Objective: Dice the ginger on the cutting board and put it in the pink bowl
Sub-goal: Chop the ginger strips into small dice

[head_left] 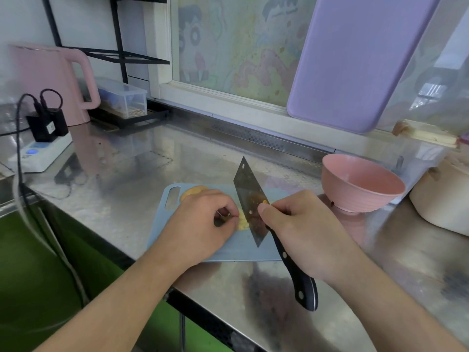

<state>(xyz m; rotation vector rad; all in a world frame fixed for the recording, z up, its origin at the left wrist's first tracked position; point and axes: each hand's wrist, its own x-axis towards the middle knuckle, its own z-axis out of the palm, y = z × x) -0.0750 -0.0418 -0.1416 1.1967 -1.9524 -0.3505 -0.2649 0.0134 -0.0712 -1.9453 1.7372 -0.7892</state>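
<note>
1. Blue cutting board (228,247) is lain on by both hands, on the worktop (127,179).
2. Ginger (242,222) is pinched under the curled left hand (200,222).
3. Cleaver (251,207) is gripped by the right hand (302,229), just beside the ginger.
4. Pink bowl (360,186) is seen beyond the right hand.

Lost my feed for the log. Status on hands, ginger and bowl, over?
Right hand grips the cleaver, left hand pins the ginger on the cutting board. Pink bowl looks empty. Path clear.

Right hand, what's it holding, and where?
The right hand grips the cleaver at the top of its black handle, thumb against the blade.
</note>
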